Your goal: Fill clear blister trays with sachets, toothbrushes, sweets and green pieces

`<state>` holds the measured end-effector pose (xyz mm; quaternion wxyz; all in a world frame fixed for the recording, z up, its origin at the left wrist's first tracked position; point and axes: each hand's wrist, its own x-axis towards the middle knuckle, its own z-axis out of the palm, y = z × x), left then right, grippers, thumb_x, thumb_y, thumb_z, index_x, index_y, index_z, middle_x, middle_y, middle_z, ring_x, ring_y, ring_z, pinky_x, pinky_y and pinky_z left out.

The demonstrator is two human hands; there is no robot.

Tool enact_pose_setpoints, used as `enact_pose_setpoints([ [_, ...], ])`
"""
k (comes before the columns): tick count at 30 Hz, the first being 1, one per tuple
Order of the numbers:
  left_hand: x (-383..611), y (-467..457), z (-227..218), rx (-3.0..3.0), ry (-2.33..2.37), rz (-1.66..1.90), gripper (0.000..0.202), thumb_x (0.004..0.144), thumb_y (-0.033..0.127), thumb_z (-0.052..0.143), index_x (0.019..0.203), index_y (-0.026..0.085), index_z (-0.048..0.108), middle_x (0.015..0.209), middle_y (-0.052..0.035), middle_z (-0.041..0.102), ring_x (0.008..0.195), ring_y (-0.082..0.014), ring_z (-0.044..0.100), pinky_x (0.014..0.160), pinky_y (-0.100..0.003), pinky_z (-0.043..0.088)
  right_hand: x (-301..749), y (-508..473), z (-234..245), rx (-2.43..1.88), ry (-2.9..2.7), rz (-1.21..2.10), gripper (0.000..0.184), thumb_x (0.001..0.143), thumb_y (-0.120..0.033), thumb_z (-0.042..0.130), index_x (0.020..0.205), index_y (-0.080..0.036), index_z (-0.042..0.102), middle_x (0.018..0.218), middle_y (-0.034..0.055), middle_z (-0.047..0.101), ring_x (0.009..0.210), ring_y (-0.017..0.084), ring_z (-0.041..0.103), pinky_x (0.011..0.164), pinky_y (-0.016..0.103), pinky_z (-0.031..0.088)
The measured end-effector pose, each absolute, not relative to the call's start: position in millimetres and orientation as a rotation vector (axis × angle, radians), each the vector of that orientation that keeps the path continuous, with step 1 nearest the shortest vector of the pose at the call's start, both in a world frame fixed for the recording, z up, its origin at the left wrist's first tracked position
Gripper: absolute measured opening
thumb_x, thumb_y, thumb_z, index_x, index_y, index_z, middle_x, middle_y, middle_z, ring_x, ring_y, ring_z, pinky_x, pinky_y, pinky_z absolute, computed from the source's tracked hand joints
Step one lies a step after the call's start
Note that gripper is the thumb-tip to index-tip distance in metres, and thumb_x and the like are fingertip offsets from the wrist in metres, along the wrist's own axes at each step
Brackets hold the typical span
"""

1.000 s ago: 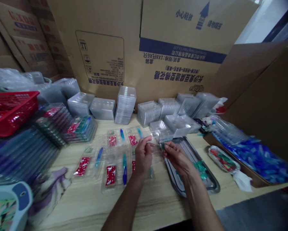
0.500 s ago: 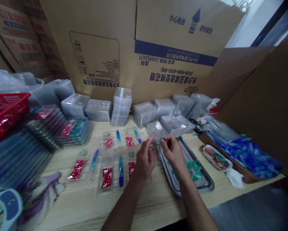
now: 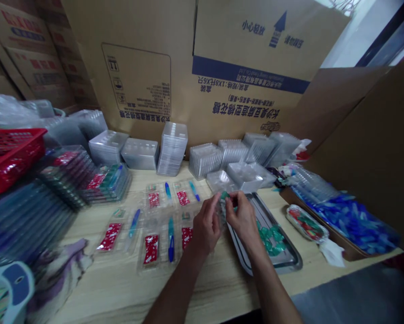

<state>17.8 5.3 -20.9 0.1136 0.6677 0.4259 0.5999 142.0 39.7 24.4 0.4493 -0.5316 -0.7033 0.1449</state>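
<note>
My left hand (image 3: 207, 222) and my right hand (image 3: 241, 218) meet above the near-left corner of a metal tray (image 3: 283, 263), both pinched on a small clear plastic piece with a green packet (image 3: 224, 199) in it. More green packets (image 3: 270, 236) lie in the tray. To the left of my hands, several clear blister packs (image 3: 154, 234) with red sachets and blue pens lie flat on the wooden table (image 3: 202, 288).
Stacks of empty clear trays (image 3: 172, 148) line the back under big cardboard boxes (image 3: 202, 67). Filled packs are piled at left (image 3: 87, 175) beside a red basket (image 3: 9, 155). A box of blue pens (image 3: 350, 220) and a bag of red sachets (image 3: 305, 222) sit at right.
My hands have come closer together and a little nearer, over the tray's left edge. The clear piece is now tucked between both hands, with the green packet showing at my fingertips.
</note>
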Motion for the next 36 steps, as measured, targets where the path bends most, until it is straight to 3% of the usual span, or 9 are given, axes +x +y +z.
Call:
enact_pose_setpoints([
  [5, 19.2, 3.5, -25.2, 1.927, 1.189, 1.736, 0.058, 0.097, 0.009, 0.039, 0.153, 0.026, 0.039, 0.137, -0.0139, 0.061, 0.116, -0.0204, 0.066, 0.095, -0.035, 0.057, 144.0, 40.3, 25.1, -1.320, -1.711, 0.402, 0.021, 0.090, -0.042, 0.048, 0.091, -0.023, 0.054, 0.078, 0.0061, 0.067, 0.071, 0.022, 0.062, 0.069, 0.034, 0.046],
  [10, 25.1, 1.5, -22.5, 1.487, 1.070, 1.759, 0.059, 0.102, 0.027, 0.043, 0.158, 0.025, 0.023, 0.131, -0.0157, 0.066, 0.098, -0.0196, 0.073, 0.082, -0.034, 0.061, 139.2, 41.7, 22.5, -1.340, -1.670, 0.422, 0.020, 0.089, -0.044, 0.048, 0.089, -0.024, 0.050, 0.072, 0.0036, 0.063, 0.066, 0.021, 0.060, 0.063, 0.032, 0.043],
  [16, 27.4, 6.7, -14.0, 1.073, 0.885, 1.649, 0.047, 0.091, 0.038, 0.065, 0.132, 0.019, 0.053, 0.128, -0.0160, 0.069, 0.108, -0.0248, 0.071, 0.088, -0.037, 0.059, 130.9, 44.1, 15.7, -1.400, -1.646, 0.382, 0.016, 0.089, -0.038, 0.049, 0.091, -0.023, 0.052, 0.077, 0.0048, 0.066, 0.070, 0.021, 0.062, 0.067, 0.032, 0.044],
  [23, 18.9, 13.6, -12.3, 0.792, 1.022, 1.634, 0.049, 0.083, 0.033, 0.070, 0.126, 0.019, 0.051, 0.114, -0.0128, 0.075, 0.089, -0.0200, 0.075, 0.070, -0.028, 0.054, 167.2, 65.3, 0.8, -1.422, -1.685, 0.382, 0.032, 0.092, -0.029, 0.044, 0.116, -0.017, 0.062, 0.095, 0.0082, 0.071, 0.082, 0.020, 0.065, 0.077, 0.031, 0.050],
  [27, 16.0, 14.7, -12.1, 0.711, 1.054, 1.648, 0.052, 0.077, 0.032, 0.073, 0.122, 0.019, 0.052, 0.108, -0.0114, 0.077, 0.083, -0.0193, 0.075, 0.067, -0.027, 0.052, 209.0, 87.0, -14.2, -1.893, -1.731, 0.239, 0.033, 0.086, -0.014, 0.047, 0.110, -0.017, 0.070, 0.105, 0.0144, 0.072, 0.098, 0.025, 0.067, 0.088, 0.035, 0.048],
  [30, 17.0, 14.8, -12.2, 0.717, 1.046, 1.638, 0.053, 0.076, 0.035, 0.073, 0.122, 0.019, 0.053, 0.106, -0.0111, 0.077, 0.082, -0.0194, 0.074, 0.069, -0.029, 0.052, 226.8, 94.6, -28.3, -2.053, -1.695, 0.264, 0.025, 0.083, -0.017, 0.056, 0.102, -0.016, 0.073, 0.100, 0.0177, 0.072, 0.097, 0.030, 0.067, 0.087, 0.040, 0.047],
  [36, 19.0, 13.2, -13.2, 0.751, 1.062, 1.628, 0.051, 0.078, 0.035, 0.070, 0.123, 0.019, 0.054, 0.105, -0.0111, 0.077, 0.082, -0.0197, 0.074, 0.069, -0.030, 0.052, 232.6, 97.5, -40.4, -2.060, -1.653, 0.371, 0.015, 0.079, -0.016, 0.061, 0.090, -0.018, 0.070, 0.088, 0.0128, 0.070, 0.093, 0.030, 0.066, 0.087, 0.043, 0.045],
])
